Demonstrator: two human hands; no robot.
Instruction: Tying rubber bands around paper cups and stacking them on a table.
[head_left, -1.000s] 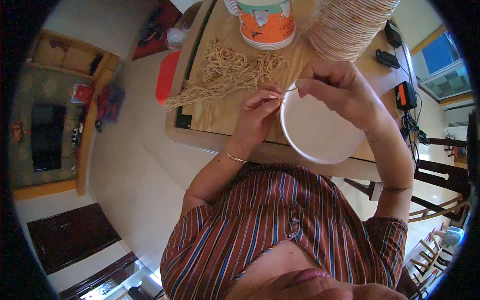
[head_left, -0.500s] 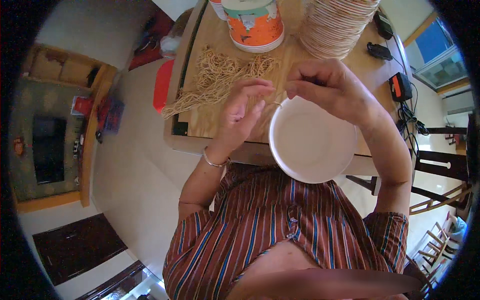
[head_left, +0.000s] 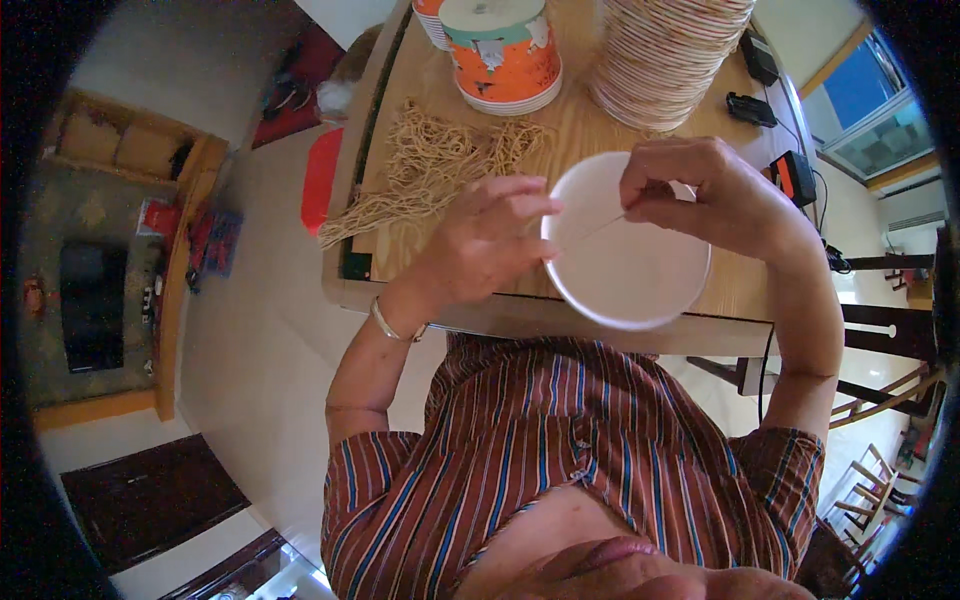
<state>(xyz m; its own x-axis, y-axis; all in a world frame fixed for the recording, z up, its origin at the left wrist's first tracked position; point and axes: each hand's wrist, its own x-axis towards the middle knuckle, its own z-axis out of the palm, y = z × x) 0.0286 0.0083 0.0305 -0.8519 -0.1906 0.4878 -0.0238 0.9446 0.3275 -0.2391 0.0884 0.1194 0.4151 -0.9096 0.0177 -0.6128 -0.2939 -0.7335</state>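
Observation:
A white paper tub (head_left: 630, 275) stands at the near table edge with its open mouth towards me. My left hand (head_left: 490, 240) is at the tub's left rim, thumb and fingertips closed in on it. Over the mouth, my right hand (head_left: 690, 195) pinches a thin strand (head_left: 597, 231), stretched taut towards my left fingertips. Whether the strand is cord or a needle with thread is too fine to tell. Beyond my left hand lies a loose heap of tan paper cords (head_left: 430, 160).
Orange printed tubs (head_left: 507, 65) are stacked at the far side. A tall stack of tubs with corded rims (head_left: 665, 60) rises to their right. Black adapters (head_left: 750, 108) and an orange-black box (head_left: 792, 178) with cables line the right table edge. A red stool (head_left: 320, 180) stands left of the table.
My right hand has moved right and slightly down, drawing the strand out across the tub. My left hand has come to the rim. The tub has shifted a little away from me.

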